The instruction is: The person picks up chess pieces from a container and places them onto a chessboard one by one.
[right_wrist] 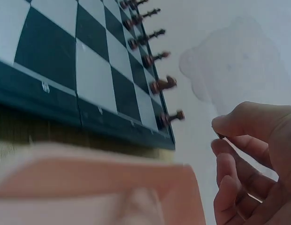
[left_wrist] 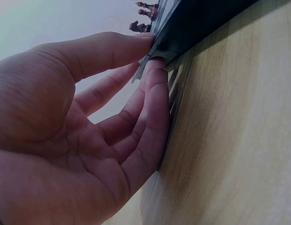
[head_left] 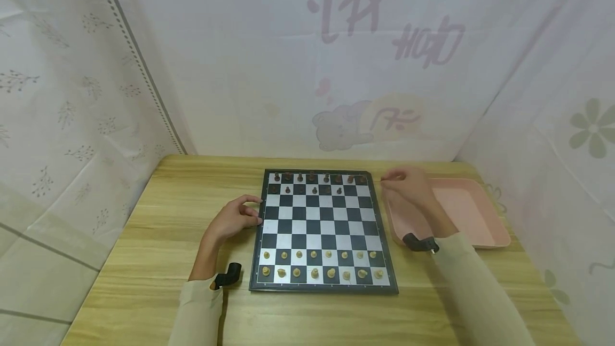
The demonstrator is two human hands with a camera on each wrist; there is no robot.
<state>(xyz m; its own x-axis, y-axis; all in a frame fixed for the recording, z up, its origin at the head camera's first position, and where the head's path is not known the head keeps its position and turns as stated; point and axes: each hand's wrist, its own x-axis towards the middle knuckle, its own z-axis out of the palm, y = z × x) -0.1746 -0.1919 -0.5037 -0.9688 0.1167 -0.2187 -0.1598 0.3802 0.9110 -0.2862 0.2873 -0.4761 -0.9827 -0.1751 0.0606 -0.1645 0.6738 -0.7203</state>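
A black-and-white chessboard [head_left: 306, 227] lies on the table. My left hand [head_left: 234, 220] holds its left edge, the thumb on top and the fingertips against the side, as the left wrist view shows. Beside the board's far right corner, my right hand [head_left: 408, 186] is raised over the pink tray's near-board side. Its thumb and forefinger pinch a small dark chess piece [right_wrist: 221, 136], mostly hidden by the fingertips. Dark red pieces [head_left: 311, 177] fill the back row, with several dark pawns [head_left: 314, 190] before them. Light pieces [head_left: 314, 273] stand in two front rows.
The pink tray [head_left: 499, 236] stands right of the board, partly under my right forearm. The wooden table [head_left: 178, 218] meets printed white cloth [head_left: 250, 95] at the back and sides. A black wrist camera [head_left: 229, 275] sits on my left sleeve.
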